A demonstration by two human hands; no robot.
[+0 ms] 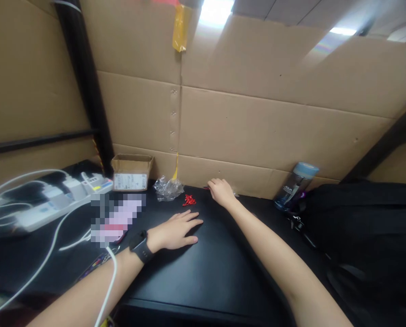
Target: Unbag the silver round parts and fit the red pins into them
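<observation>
My left hand point(177, 230) lies on the black table point(189, 281) with its fingers spread and nothing in it; a dark watch point(141, 246) is on that wrist. Just beyond its fingertips sits a small heap of thin red looped pieces point(189, 200), too small to name. At the table's back edge, by the cardboard wall, my right hand point(221, 192) has its fingers curled together. A small dark and red bit shows at its fingertips, but its kind cannot be made out. Crumpled clear plastic point(168, 188) lies behind and left of the red pieces.
At the left are a white power strip point(63, 204) with plugs and cables, a blurred-out phone-like item point(121, 220) and an open cardboard box point(131, 173). A bottle point(295, 186) and a black bag point(366, 227) stand right. Cardboard point(257, 131) walls the back.
</observation>
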